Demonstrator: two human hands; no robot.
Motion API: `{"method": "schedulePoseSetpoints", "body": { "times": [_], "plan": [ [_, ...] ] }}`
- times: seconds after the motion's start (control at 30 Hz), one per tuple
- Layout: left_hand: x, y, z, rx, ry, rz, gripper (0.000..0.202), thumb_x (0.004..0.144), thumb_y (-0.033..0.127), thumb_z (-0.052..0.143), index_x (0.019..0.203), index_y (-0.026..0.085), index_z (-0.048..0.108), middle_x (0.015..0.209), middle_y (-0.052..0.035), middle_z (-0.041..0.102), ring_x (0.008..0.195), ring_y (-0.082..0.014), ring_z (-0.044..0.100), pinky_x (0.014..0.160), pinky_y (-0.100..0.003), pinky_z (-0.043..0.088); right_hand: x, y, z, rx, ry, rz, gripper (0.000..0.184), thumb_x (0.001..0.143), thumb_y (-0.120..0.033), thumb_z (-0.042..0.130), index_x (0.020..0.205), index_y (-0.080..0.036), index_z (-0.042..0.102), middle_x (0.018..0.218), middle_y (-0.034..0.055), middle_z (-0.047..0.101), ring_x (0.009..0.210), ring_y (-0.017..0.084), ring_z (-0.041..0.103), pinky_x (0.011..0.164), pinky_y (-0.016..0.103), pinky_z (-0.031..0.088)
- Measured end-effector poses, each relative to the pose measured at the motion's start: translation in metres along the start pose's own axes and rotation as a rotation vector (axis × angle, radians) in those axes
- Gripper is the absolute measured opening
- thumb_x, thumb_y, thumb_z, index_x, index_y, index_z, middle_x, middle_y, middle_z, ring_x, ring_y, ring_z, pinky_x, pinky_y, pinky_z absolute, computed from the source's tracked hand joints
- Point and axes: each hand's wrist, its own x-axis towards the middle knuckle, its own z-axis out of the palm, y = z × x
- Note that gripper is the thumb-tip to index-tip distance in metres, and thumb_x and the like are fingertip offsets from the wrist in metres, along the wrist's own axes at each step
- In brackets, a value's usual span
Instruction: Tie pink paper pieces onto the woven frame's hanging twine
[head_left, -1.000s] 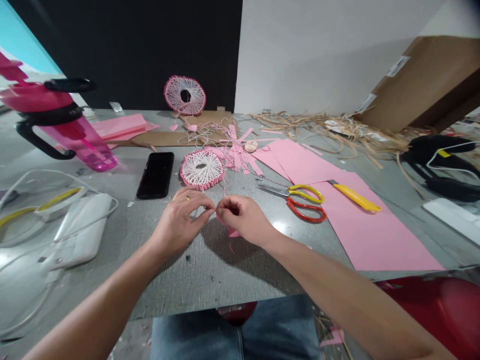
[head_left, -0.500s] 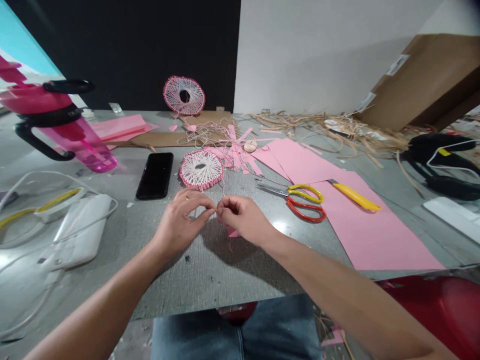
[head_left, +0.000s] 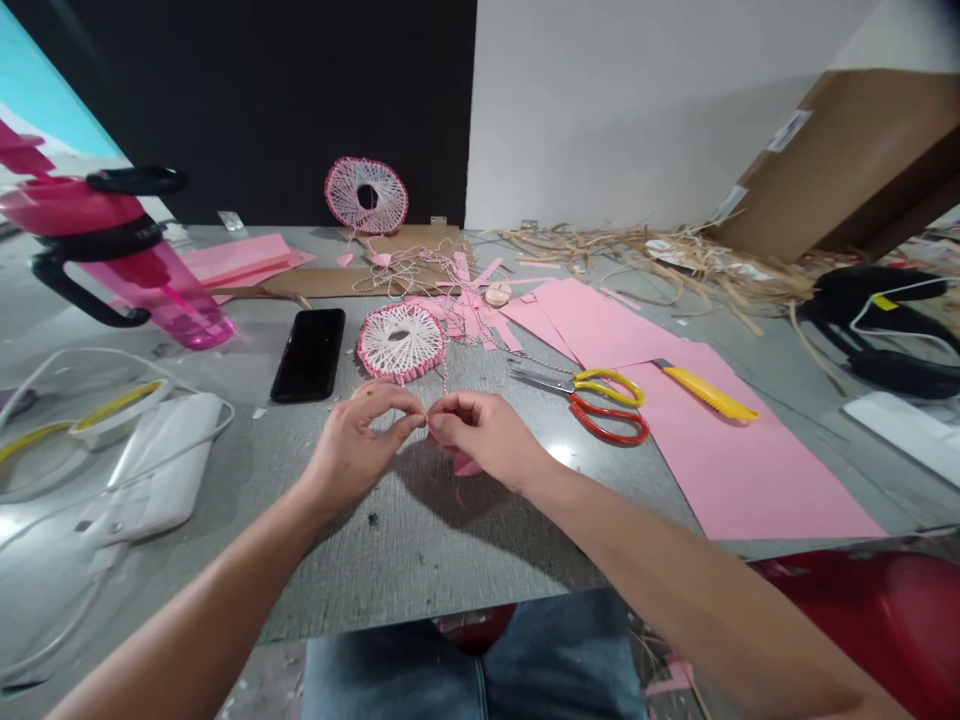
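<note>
Fingertip to fingertip, my left hand (head_left: 360, 432) and my right hand (head_left: 484, 437) are pinched together above the table's near part. A thin pink-and-white string (head_left: 445, 376) runs down from a ring wound with white thread and edged in pink (head_left: 401, 341) to my fingers, which close on it; the exact pinch point is mostly hidden. Beneath my right hand shows a small pink paper piece (head_left: 466, 465), partly covered by the fingers. The wound ring lies flat just beyond my left hand. Scissors (head_left: 581, 395) with yellow and red handles lie right of my right hand.
A black phone (head_left: 309, 355) and a pink bottle (head_left: 161, 270) are on the left. Pink paper sheets (head_left: 750, 470) and a yellow cutter (head_left: 709, 392) lie right. Behind are another wound ring (head_left: 366, 195), paper strips, tangled string and a cardboard box (head_left: 810, 160).
Both pinched hands stay together, with only a small shift of the fingers. A bit more pink shows beside my right fingertips. The view has moved slightly.
</note>
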Motion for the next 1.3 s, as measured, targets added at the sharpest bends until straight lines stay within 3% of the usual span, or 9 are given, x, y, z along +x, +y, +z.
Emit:
{"method": "schedulePoseSetpoints", "body": {
  "times": [0.13, 0.27, 0.37, 0.47, 0.63, 0.83, 1.07, 1.17, 1.3],
  "plan": [
    [0.000, -0.007, -0.006, -0.011, 0.000, -0.046, 0.012, 0.087, 0.029, 0.062, 0.079, 0.022, 0.068, 0.083, -0.0036, 0.071, 0.083, -0.0209, 0.065, 0.080, -0.037, 0.051, 0.000, -0.004, -0.014, -0.055, 0.173, -0.157, 0.016, 0.088, -0.030, 0.057, 0.096, -0.019, 0.065, 0.076, 0.0013, 0.067, 0.066, 0.012, 0.060, 0.065, 0.026, 0.051],
    [0.001, -0.022, -0.022, -0.006, -0.051, -0.029, 0.012, 0.088, 0.031, 0.065, 0.082, 0.023, 0.071, 0.088, -0.0048, 0.073, 0.089, -0.0219, 0.067, 0.085, -0.038, 0.052, -0.003, -0.012, -0.036, -0.034, 0.244, -0.211, 0.017, 0.088, -0.032, 0.054, 0.089, -0.018, 0.064, 0.072, 0.0013, 0.065, 0.065, 0.012, 0.059, 0.065, 0.028, 0.049],
    [0.003, -0.031, -0.038, 0.072, -0.168, 0.052, 0.014, 0.089, 0.032, 0.066, 0.079, 0.024, 0.073, 0.083, -0.0036, 0.074, 0.089, -0.0222, 0.068, 0.094, -0.043, 0.050, -0.008, -0.018, -0.052, -0.107, 0.189, -0.191, 0.015, 0.087, -0.031, 0.055, 0.086, -0.018, 0.063, 0.072, 0.0011, 0.065, 0.065, 0.013, 0.058, 0.064, 0.028, 0.047],
    [0.006, -0.032, -0.051, 0.197, -0.342, 0.134, 0.015, 0.090, 0.030, 0.062, 0.079, 0.026, 0.072, 0.085, -0.0029, 0.074, 0.090, -0.0219, 0.068, 0.099, -0.045, 0.048, -0.013, -0.019, -0.063, -0.316, 0.084, -0.144, 0.015, 0.088, -0.030, 0.054, 0.084, -0.019, 0.063, 0.073, 0.0026, 0.067, 0.065, 0.014, 0.059, 0.064, 0.030, 0.045],
    [0.001, -0.034, -0.054, 0.334, -0.470, 0.195, 0.017, 0.092, 0.032, 0.058, 0.087, 0.027, 0.073, 0.094, -0.0024, 0.074, 0.093, -0.0215, 0.068, 0.106, -0.049, 0.042, -0.019, -0.006, -0.074, -0.698, -0.018, -0.169, 0.013, 0.088, -0.023, 0.055, 0.084, -0.019, 0.067, 0.077, 0.0041, 0.070, 0.067, 0.016, 0.057, 0.064, 0.030, 0.039],
    [-0.006, -0.032, -0.054, 0.538, -0.356, 0.232, 0.023, 0.094, 0.036, 0.053, 0.088, 0.027, 0.073, 0.097, -0.0030, 0.073, 0.087, -0.0206, 0.067, 0.111, -0.051, 0.036, -0.014, 0.007, -0.077, -0.765, -0.026, -0.233, 0.018, 0.090, -0.019, 0.052, 0.087, -0.019, 0.070, 0.078, 0.0039, 0.070, 0.066, 0.014, 0.055, 0.064, 0.028, 0.037],
    [0.000, -0.020, -0.061, 0.594, -0.407, 0.171, 0.021, 0.093, 0.033, 0.050, 0.085, 0.022, 0.066, 0.092, -0.0054, 0.073, 0.087, -0.0243, 0.067, 0.102, -0.051, 0.043, -0.016, 0.010, -0.083, -0.759, -0.032, -0.263, 0.017, 0.091, -0.018, 0.053, 0.087, -0.019, 0.070, 0.080, 0.0031, 0.071, 0.069, 0.014, 0.057, 0.065, 0.026, 0.037],
    [0.002, -0.014, -0.072, 0.625, -0.326, 0.148, 0.025, 0.093, 0.035, 0.048, 0.094, 0.023, 0.070, 0.099, -0.0079, 0.074, 0.095, -0.0287, 0.067, 0.093, -0.048, 0.048, -0.019, 0.009, -0.084, -0.804, -0.039, -0.275, 0.017, 0.089, -0.013, 0.053, 0.083, -0.019, 0.068, 0.078, 0.0026, 0.070, 0.068, 0.014, 0.056, 0.064, 0.026, 0.036],
    [0.006, 0.005, -0.077, 0.662, -0.181, 0.024, 0.031, 0.096, 0.039, 0.044, 0.095, 0.024, 0.072, 0.099, -0.0070, 0.074, 0.089, -0.0277, 0.068, 0.084, -0.043, 0.049, -0.021, 0.007, -0.084, -0.850, -0.003, -0.288, 0.020, 0.090, -0.010, 0.051, 0.079, -0.018, 0.065, 0.074, 0.0018, 0.066, 0.064, 0.013, 0.051, 0.061, 0.026, 0.033]
  ]
}}
